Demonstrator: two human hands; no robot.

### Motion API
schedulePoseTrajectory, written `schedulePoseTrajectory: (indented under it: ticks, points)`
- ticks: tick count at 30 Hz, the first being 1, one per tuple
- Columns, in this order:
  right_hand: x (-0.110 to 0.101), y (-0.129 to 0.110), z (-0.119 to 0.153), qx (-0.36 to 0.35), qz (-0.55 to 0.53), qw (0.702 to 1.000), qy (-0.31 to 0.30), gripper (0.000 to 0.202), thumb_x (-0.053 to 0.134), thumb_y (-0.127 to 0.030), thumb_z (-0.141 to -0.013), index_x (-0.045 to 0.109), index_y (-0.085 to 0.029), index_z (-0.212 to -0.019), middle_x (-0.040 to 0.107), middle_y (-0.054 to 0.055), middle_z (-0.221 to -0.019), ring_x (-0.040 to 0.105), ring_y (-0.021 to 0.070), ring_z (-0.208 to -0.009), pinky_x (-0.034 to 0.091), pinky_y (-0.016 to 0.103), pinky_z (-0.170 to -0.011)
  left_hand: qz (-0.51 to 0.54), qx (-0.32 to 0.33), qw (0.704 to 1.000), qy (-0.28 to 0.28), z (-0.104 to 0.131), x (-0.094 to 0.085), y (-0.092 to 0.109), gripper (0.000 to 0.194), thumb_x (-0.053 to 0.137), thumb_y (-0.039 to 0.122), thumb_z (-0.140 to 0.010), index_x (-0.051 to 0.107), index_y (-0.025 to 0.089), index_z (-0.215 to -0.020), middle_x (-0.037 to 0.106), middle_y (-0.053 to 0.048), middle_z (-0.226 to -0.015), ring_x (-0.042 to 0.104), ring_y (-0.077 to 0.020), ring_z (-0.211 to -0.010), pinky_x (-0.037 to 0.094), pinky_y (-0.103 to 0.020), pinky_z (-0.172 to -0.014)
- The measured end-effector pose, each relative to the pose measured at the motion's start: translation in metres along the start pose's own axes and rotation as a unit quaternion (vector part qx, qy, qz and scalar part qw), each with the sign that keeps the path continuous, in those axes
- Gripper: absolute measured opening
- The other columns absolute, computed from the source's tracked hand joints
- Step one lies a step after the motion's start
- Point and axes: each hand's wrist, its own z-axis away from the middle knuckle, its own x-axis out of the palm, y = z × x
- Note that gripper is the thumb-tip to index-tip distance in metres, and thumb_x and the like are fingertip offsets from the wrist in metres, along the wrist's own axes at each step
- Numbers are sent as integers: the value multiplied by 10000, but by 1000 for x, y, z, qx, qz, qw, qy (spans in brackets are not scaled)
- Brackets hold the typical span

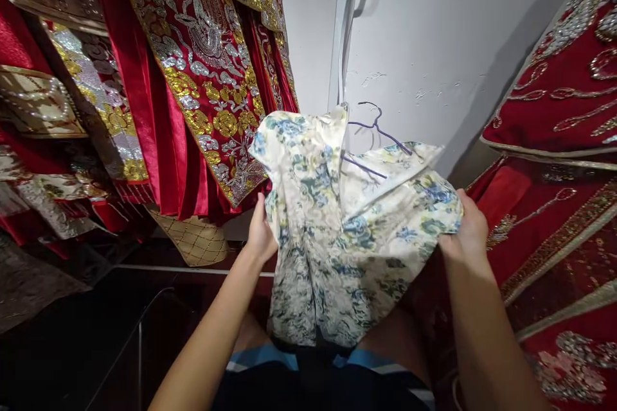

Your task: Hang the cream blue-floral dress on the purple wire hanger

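Observation:
A cream garment with a blue, green and yellow floral print hangs in front of me, its front partly open on the right. My left hand is closed on its left side, the fingers mostly behind the cloth. On the other side my right hand grips the edge of the short right sleeve, pulling that half outward. A purple wire hanger shows at the open neckline, its hook sticking up and its lower bar visible inside the garment.
Red robes with gold and silver embroidery hang at the left. More red beaded garments hang close on the right. Behind is a pale wall with scuffs and a vertical strip. A gold quilted piece hangs low at left.

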Motion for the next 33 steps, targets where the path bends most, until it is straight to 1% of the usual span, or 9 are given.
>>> schedulePoseTrajectory:
  ticks: [3,7,10,13,16,19,22,28,33]
  points:
    - [27,3,2,25,-23,999,32,167,686,-353,-794,612,-204,-782,693,20,-774,703,198,-719,638,363,-701,73,-42,995,46,11,-3,-9,786,480,806,-822,628,204,-1306,695,-123,-1262,577,-343,-1292,457,-506,-1103]
    - [47,13,12,-2,2,1000,16,273,762,-418,-729,606,-199,-770,660,7,-752,700,209,-758,629,349,-702,50,-88,992,82,30,-5,-31,774,882,415,-615,607,230,-1315,646,-98,-1367,569,-314,-1317,416,-429,-1163]
    - [35,27,25,-65,55,996,17,343,723,-522,-765,600,-209,-833,654,13,-823,684,207,-833,607,338,-727,44,-103,991,79,46,-1,-46,823,897,334,-604,574,224,-1353,614,-114,-1408,560,-317,-1329,397,-442,-1176]
    - [15,53,54,-156,137,975,85,349,665,-506,-821,561,-234,-1014,632,36,-994,643,198,-977,561,321,-809,41,-130,988,66,60,9,-54,802,881,345,-646,564,227,-1373,620,-133,-1394,570,-336,-1314,426,-461,-1146]
    - [7,89,103,-141,221,956,129,343,623,-482,-849,504,-265,-1086,595,74,-1083,604,230,-1038,533,349,-817,19,-135,989,49,70,23,-58,756,859,348,-683,569,247,-1374,623,-126,-1390,543,-326,-1346,412,-446,-1156]
    - [16,119,150,-13,274,960,-59,263,573,-518,-868,542,-258,-896,626,52,-864,607,236,-812,505,363,-702,11,-118,992,50,76,36,-63,741,843,332,-688,568,257,-1372,607,-110,-1411,524,-298,-1369,367,-432,-1188]
    - [30,127,171,84,269,930,-235,320,544,-557,-897,522,-250,-810,558,-4,-641,536,195,-603,439,328,-586,7,-100,994,50,82,40,-64,692,823,328,-694,591,239,-1340,616,-103,-1402,547,-283,-1345,356,-423,-1196]
    - [41,109,163,109,236,939,-226,325,558,-575,-900,489,-260,-945,501,-62,-595,477,163,-525,371,286,-513,18,-95,995,18,91,39,-52,698,829,332,-696,590,251,-1347,593,-90,-1436,541,-273,-1352,349,-404,-1205]
    - [38,96,165,102,210,942,-240,331,534,-511,-938,472,-245,-752,432,-61,-551,422,137,-505,336,278,-515,34,-104,993,44,91,39,-58,764,845,336,-673,559,246,-1376,648,-110,-1356,542,-297,-1348,387,-437,-1177]
